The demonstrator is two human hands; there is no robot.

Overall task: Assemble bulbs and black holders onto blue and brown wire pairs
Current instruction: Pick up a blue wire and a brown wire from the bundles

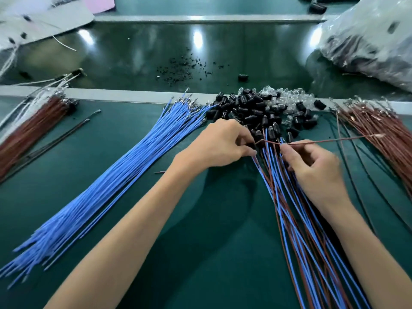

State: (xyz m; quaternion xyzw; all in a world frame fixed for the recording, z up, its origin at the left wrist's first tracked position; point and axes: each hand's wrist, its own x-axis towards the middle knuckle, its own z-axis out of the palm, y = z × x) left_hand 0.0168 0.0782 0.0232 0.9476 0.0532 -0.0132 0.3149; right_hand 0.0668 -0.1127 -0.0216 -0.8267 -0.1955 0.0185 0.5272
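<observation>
Hands worked close together just right of the loose blue wires (124, 166), over the blue-and-brown pairs (301, 208) near the worktop's middle. The left hand (219, 141) pinched what looked like a black holder (251, 145). The right hand (316, 166) pinched a brown wire (334, 139) whose terminal pointed toward the right edge. Seating it well probably meant steadying the holder and feeding the wire straight, clear of the pairs beneath.

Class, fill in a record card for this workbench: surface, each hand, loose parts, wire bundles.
surface: green table
left hand: pinches the bent end of one brown wire
right hand: pinches the same wire further along
loose parts: black holders and clear bulbs, heaped beyond the hands
bundles: blue wires at left, brown wires at right, blue-and-brown pairs beneath the hands
</observation>
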